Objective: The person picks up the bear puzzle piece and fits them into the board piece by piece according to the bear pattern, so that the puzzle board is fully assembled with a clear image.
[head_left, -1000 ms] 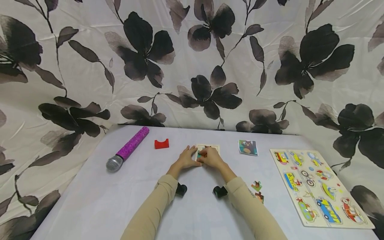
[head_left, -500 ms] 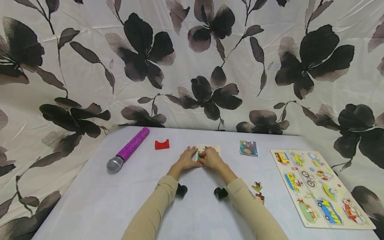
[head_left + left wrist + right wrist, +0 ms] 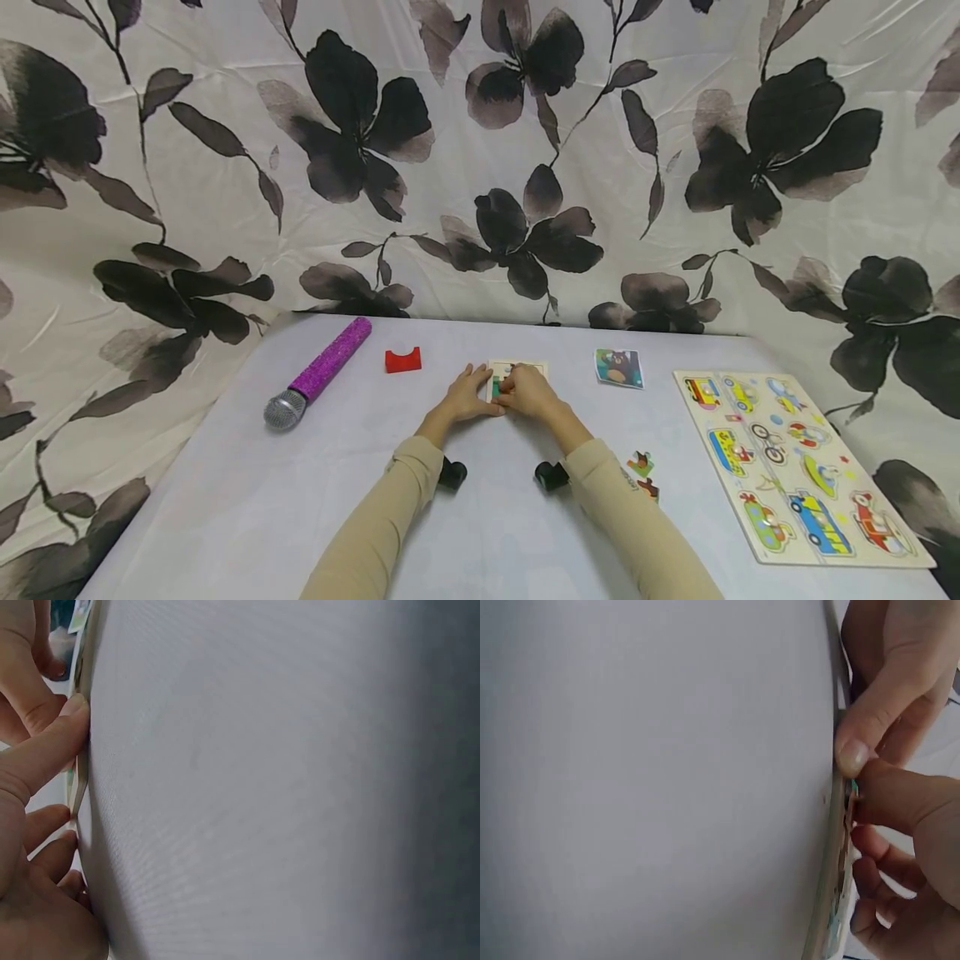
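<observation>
Head view: white table, floral backdrop, left hand around board, right hand, hold unclear.

The left hand and right hand crowd the frame, leaving little room between them. A hand could pass left of them as far as the red block, with the microphone beyond. To their right, the way runs to the card; the board blocks farther right, and pieces lie beside the right sleeve.
</observation>
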Motion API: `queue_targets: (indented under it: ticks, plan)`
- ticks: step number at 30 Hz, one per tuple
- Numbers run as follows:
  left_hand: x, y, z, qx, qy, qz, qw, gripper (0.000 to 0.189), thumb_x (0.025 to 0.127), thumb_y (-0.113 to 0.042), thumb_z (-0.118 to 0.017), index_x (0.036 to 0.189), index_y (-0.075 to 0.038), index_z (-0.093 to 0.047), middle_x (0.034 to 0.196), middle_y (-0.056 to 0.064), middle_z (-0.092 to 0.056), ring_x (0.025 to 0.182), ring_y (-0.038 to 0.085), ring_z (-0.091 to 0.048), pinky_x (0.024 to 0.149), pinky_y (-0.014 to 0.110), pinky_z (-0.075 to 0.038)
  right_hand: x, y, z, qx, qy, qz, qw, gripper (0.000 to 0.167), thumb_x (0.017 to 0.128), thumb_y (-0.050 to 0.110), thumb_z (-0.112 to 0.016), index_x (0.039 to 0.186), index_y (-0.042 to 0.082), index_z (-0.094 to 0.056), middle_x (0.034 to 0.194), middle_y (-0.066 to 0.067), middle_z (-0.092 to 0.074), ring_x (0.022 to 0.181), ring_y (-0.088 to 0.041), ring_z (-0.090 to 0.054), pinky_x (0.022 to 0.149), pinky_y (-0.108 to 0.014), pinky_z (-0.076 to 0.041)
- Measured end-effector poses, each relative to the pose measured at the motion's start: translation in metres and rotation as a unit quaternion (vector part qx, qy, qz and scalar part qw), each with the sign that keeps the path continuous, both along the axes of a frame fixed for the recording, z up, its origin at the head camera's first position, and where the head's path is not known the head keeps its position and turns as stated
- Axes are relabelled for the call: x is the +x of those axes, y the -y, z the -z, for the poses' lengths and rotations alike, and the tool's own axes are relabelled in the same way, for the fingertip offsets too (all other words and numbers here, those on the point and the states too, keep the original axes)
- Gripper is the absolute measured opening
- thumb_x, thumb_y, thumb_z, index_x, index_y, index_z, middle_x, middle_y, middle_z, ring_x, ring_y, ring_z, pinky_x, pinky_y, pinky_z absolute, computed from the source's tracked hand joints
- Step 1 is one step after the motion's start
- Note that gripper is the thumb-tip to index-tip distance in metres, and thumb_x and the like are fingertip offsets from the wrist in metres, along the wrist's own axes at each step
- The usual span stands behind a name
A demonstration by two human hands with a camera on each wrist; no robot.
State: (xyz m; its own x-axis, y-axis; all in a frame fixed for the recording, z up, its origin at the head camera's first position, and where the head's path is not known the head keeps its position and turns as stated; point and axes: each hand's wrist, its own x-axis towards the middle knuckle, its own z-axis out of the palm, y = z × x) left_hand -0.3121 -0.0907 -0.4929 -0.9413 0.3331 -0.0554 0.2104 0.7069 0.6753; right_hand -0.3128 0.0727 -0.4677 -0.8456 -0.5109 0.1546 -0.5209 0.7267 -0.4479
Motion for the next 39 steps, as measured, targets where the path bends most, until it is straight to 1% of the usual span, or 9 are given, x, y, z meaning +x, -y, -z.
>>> queue_targets:
  ticks: [4, 5, 9, 15, 18, 25, 29, 34, 39]
  plan:
    - [0.000, -0.001, 0.001, 0.010, 0.001, 0.004, 0.9999, 0.088, 0.073, -0.039, -0.078, 0.141, 0.001, -0.040, 0.150, 0.018, -0.031, 0.142, 0.038, -0.014, 0.110, 0.059, -0.019, 0.000, -0.004, -0.002, 0.016, 0.002, -0.035, 0.9993, 0.016, 0.082, 0.015, -0.073, 0.085, -0.001, -0.075, 0.077, -0.006, -0.062, 0.073, -0.015, -0.051, 0.067, -0.028, -0.045]
    - [0.005, -0.002, -0.009, 0.004, 0.013, 0.002, 0.9999, 0.084, 0.073, -0.030, -0.079, 0.140, 0.003, -0.040, 0.150, 0.019, -0.030, 0.141, 0.040, -0.015, 0.111, 0.058, -0.019, 0.000, -0.005, -0.003, 0.018, -0.003, -0.045, 0.9988, 0.015, 0.082, 0.014, -0.072, 0.085, -0.001, -0.074, 0.077, -0.007, -0.063, 0.074, -0.016, -0.052, 0.067, -0.029, -0.046]
    - [0.008, -0.002, -0.018, -0.022, 0.026, 0.006, 0.9994, 0.083, 0.075, -0.028, -0.078, 0.142, 0.001, -0.038, 0.151, 0.016, -0.029, 0.142, 0.038, -0.014, 0.111, 0.055, -0.020, 0.001, -0.006, -0.004, 0.034, -0.021, -0.064, 0.9972, 0.014, 0.083, 0.015, -0.071, 0.086, 0.001, -0.073, 0.081, -0.009, -0.065, 0.079, -0.021, -0.055, 0.071, -0.034, -0.048]
    - [0.008, 0.000, -0.024, -0.043, 0.046, 0.020, 0.9978, 0.088, 0.075, -0.028, -0.079, 0.145, -0.001, -0.034, 0.154, 0.014, -0.025, 0.143, 0.035, -0.011, 0.113, 0.051, -0.018, 0.006, -0.003, -0.005, 0.057, 0.001, -0.035, 0.9978, 0.022, 0.085, 0.022, -0.070, 0.097, 0.003, -0.072, 0.097, -0.012, -0.062, 0.088, -0.025, -0.055, 0.077, -0.041, -0.049]
    - [0.007, 0.001, -0.023, -0.046, 0.046, 0.026, 0.9975, 0.088, 0.075, -0.028, -0.079, 0.145, -0.002, -0.033, 0.154, 0.014, -0.023, 0.143, 0.035, -0.010, 0.113, 0.051, -0.018, 0.009, -0.003, -0.006, 0.075, 0.001, -0.021, 0.9970, 0.029, 0.087, 0.023, -0.068, 0.106, 0.001, -0.070, 0.103, -0.013, -0.060, 0.091, -0.026, -0.055, 0.080, -0.042, -0.049]
    - [0.006, 0.001, -0.019, -0.043, 0.040, 0.024, 0.9980, 0.089, 0.074, -0.027, -0.079, 0.145, -0.001, -0.033, 0.154, 0.014, -0.024, 0.143, 0.035, -0.011, 0.113, 0.052, -0.018, 0.012, 0.000, -0.008, 0.128, 0.010, -0.004, 0.9917, 0.036, 0.092, 0.031, -0.061, 0.112, 0.002, -0.069, 0.107, -0.012, -0.057, 0.093, -0.027, -0.054, 0.076, -0.043, -0.050]
    - [0.007, 0.001, -0.019, -0.040, 0.042, 0.021, 0.9981, 0.089, 0.074, -0.027, -0.079, 0.145, -0.001, -0.033, 0.154, 0.014, -0.024, 0.143, 0.035, -0.011, 0.113, 0.052, -0.018, 0.012, 0.003, -0.009, 0.158, 0.005, -0.007, 0.9875, 0.032, 0.092, 0.031, -0.060, 0.109, 0.006, -0.070, 0.107, -0.013, -0.057, 0.095, -0.027, -0.054, 0.075, -0.044, -0.051]
    - [0.006, 0.001, -0.020, -0.033, 0.045, 0.021, 0.9982, 0.089, 0.074, -0.028, -0.079, 0.145, -0.001, -0.034, 0.154, 0.014, -0.024, 0.143, 0.035, -0.011, 0.113, 0.052, -0.018, 0.010, 0.004, -0.007, 0.150, -0.012, -0.014, 0.9884, 0.022, 0.089, 0.024, -0.066, 0.099, 0.006, -0.073, 0.100, -0.013, -0.059, 0.090, -0.025, -0.054, 0.073, -0.041, -0.051]
    - [0.006, 0.001, -0.020, -0.032, 0.044, 0.024, 0.9982, 0.089, 0.073, -0.027, -0.080, 0.144, 0.000, -0.034, 0.153, 0.015, -0.024, 0.143, 0.035, -0.010, 0.113, 0.052, -0.018, 0.008, 0.005, -0.006, 0.130, 0.000, -0.004, 0.9915, 0.019, 0.087, 0.024, -0.068, 0.094, 0.007, -0.075, 0.096, -0.010, -0.063, 0.089, -0.024, -0.057, 0.072, -0.040, -0.051]
